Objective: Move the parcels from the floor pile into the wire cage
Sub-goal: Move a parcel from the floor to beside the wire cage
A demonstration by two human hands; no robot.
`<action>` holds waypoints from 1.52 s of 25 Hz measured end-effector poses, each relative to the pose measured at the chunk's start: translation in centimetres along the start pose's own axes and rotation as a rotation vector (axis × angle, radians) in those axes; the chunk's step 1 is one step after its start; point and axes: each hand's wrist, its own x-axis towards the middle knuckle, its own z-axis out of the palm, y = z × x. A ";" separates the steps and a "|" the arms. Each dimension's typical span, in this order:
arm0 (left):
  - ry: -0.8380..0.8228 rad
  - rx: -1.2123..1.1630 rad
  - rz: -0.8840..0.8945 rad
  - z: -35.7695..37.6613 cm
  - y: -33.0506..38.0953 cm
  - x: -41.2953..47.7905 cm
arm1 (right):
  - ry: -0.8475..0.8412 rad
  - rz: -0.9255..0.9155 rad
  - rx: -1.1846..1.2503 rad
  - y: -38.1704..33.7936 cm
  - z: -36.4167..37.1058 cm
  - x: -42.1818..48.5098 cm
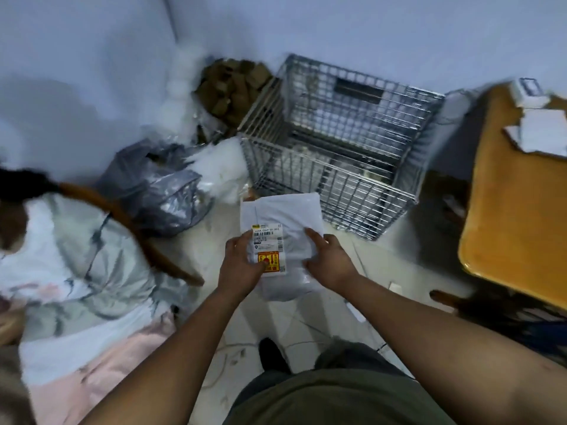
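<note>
A white plastic parcel [283,220] with a shipping label and a yellow-red sticker is held above the floor, just in front of the wire cage [334,142]. My left hand [241,268] grips its left side over the label. My right hand [329,262] grips its right edge. The cage stands open at the top against the wall, with a few pale items at its bottom. The floor pile lies to the left: a grey plastic bag [156,187] and white bags [219,170].
A heap of brown packages [231,87] lies in the corner behind the pile. A yellow table [515,216] with white papers stands at the right. Another person [76,271] in pale clothing sits at the left. My shoe [273,355] rests on the tiled floor.
</note>
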 end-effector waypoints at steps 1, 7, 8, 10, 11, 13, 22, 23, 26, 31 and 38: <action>-0.047 0.016 0.033 0.2 0.4 1.4 | 0.028 0.039 0.025 0.3 0.0 0.2; -0.250 0.061 0.096 3.4 1.8 8.6 | 0.098 0.205 0.152 3.6 0.9 3.2; -0.270 0.071 0.094 4.1 1.9 9.6 | 0.105 0.223 0.165 4.3 1.1 4.2; -0.302 0.094 0.083 5.7 2.0 12.2 | 0.111 0.250 0.202 5.9 1.5 6.9; -0.312 0.101 0.073 6.5 2.0 13.8 | 0.106 0.252 0.216 6.6 1.7 8.5; -0.313 0.111 0.045 7.9 2.1 16.9 | 0.063 0.250 0.230 7.8 2.0 11.6; -0.312 0.027 -0.144 13.5 -2.4 27.9 | -0.054 0.341 0.231 11.9 7.6 23.4; -0.330 0.034 -0.152 14.5 -3.6 29.4 | -0.048 0.360 0.240 12.6 9.0 24.9; -0.395 0.079 -0.127 17.8 -7.7 34.4 | -0.020 0.381 0.264 15.0 13.4 29.3; -0.522 0.202 -0.029 26.7 -16.5 43.5 | 0.014 0.461 0.313 21.9 23.1 37.0; -0.536 0.266 0.035 40.0 -27.4 51.8 | -0.002 0.449 0.249 33.1 34.5 46.9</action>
